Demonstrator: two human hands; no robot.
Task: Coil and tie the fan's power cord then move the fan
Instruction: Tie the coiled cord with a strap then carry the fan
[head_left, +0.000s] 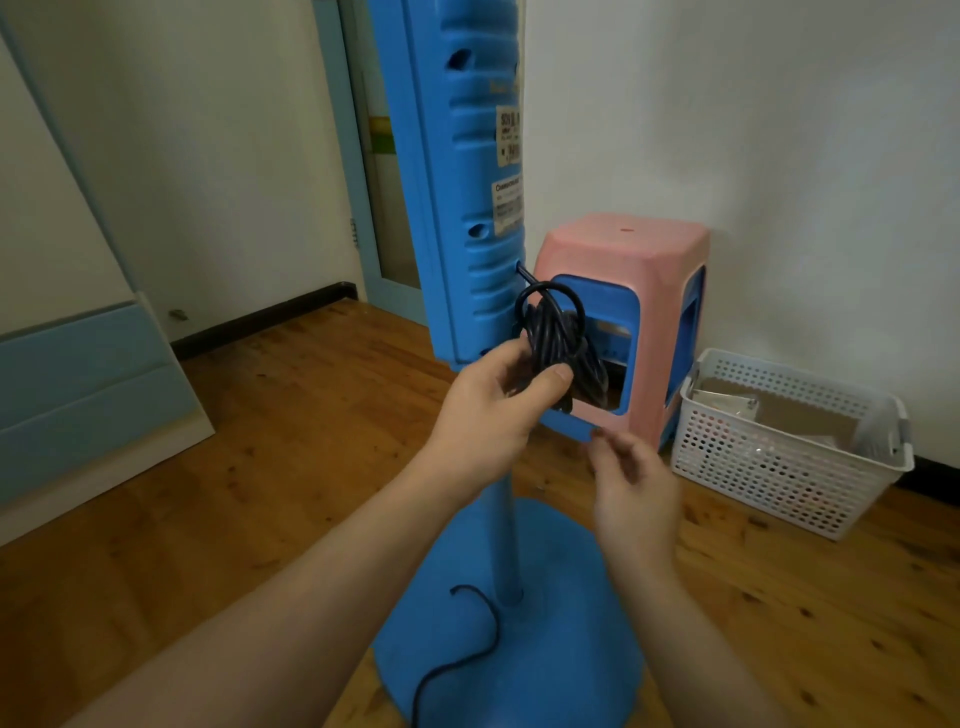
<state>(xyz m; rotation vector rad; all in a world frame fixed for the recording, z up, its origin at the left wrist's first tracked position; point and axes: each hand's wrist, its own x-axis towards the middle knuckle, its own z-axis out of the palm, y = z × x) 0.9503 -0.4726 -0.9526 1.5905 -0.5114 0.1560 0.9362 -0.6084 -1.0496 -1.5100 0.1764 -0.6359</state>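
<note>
Wood floor (260, 467), white wall behind. Blue fan (457, 208) stands upright centre on its round base (545, 623), pole rising to the body. Pink stool (634, 291) just behind fan, near the wall; white basket (779, 457) on floor right of stool. Black power cord (556, 343) coiled in a bundle at fan body's lower right edge, one loop sticking up. L hand (493, 410) grips the bundle, thumb over it. R hand (634, 483) just below, fingers loosely curled, holding nothing. A thin black string (478, 634) lies across base.

Black cord (556, 343) coiled beside upright blue fan (462, 208).
</note>
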